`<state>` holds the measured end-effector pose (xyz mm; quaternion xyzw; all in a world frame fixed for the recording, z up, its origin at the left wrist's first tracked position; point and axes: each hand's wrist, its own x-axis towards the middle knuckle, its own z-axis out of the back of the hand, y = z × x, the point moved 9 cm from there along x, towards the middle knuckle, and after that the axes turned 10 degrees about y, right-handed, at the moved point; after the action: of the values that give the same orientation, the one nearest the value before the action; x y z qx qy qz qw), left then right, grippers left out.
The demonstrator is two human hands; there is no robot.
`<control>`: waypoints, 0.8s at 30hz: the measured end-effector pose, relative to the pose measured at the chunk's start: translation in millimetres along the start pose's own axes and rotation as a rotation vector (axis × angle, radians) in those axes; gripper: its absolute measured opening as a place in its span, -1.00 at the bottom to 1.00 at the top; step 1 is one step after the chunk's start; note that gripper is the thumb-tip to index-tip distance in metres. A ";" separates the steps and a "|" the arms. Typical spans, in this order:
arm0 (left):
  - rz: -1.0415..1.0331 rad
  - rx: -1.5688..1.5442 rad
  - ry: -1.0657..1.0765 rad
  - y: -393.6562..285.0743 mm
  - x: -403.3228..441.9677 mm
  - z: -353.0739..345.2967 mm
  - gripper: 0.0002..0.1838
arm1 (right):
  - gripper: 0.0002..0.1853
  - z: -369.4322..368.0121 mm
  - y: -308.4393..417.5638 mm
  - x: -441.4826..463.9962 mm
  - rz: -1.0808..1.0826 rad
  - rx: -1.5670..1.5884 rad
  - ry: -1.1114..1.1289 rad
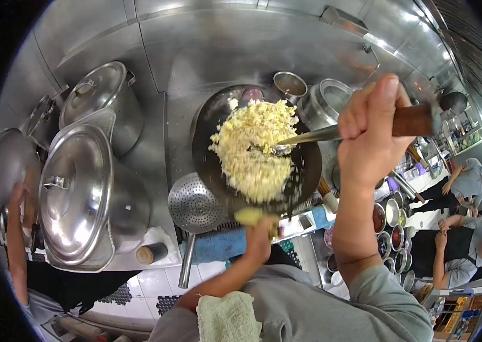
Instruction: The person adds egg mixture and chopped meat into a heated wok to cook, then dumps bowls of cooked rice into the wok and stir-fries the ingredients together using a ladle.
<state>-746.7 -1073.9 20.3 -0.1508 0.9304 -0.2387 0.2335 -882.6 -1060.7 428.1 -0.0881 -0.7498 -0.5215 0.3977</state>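
Note:
A dark wok point(205, 134) in the middle is filled with yellow fried rice point(258, 128), blurred as if in motion. My right hand point(375, 117) is raised above the wok's right side, closed round the wooden handle of a long metal ladle point(315, 135). The ladle's head is partly buried in the rice. Down at the near rim of the wok, my left hand point(259, 242) is closed on a yellowish folded cloth point(249, 216). Whatever part of the wok lies under that cloth is hidden.
Large lidded steel pots point(78, 194) stand to the left. A perforated strainer point(196, 202) lies beside the wok, near a blue cloth point(215, 246). Behind are a small pot point(290, 85) and a lidded pot point(335, 94). Ingredient bowls point(392, 212) and two people are at right; another person's arm point(17, 245) is at left.

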 end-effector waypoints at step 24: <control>0.006 0.043 0.044 -17.3 -7.0 -13.1 -0.83 | -0.65 -2.0 9.2 1.5 0.066 0.196 0.093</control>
<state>-744.5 -1080.8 41.9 -0.1378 0.9303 -0.2614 0.2171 -877.6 -1058.7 435.9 -0.0492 -0.7748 -0.4356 0.4556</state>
